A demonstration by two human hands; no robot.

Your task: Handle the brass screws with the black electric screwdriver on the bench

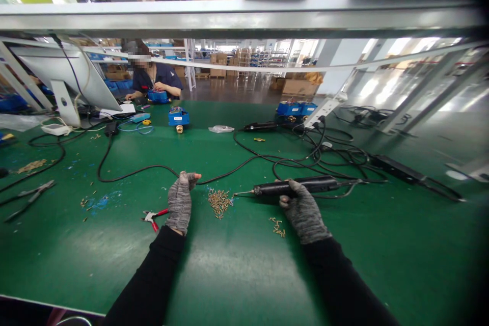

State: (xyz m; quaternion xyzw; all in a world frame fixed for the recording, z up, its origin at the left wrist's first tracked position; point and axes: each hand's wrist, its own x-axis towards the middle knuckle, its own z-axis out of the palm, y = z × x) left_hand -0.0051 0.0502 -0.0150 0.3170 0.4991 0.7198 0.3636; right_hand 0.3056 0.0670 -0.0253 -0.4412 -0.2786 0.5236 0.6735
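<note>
My right hand (303,211), in a grey knitted glove, is closed around a black electric screwdriver (298,186). The tool lies nearly level, its thin bit pointing left with a small brass-coloured screw at the tip. The bit ends at the right edge of a pile of similar screws (219,203) on the green table. To the left of that pile is my left hand (180,202), gloved the same way; its bare thumb sticks out to the right, the other fingers are mostly hidden, and nothing shows in it. Beside its wrist lie red-handled cutters (153,218).
A few screws (277,227) lie near my right wrist. Black cables (263,157) loop across the table to a power strip (324,110). Blue valve units (178,118) stand farther back. Pliers (32,198) and a monitor (76,81) are at left. A co-worker (153,76) sits opposite, below the shelf (237,18).
</note>
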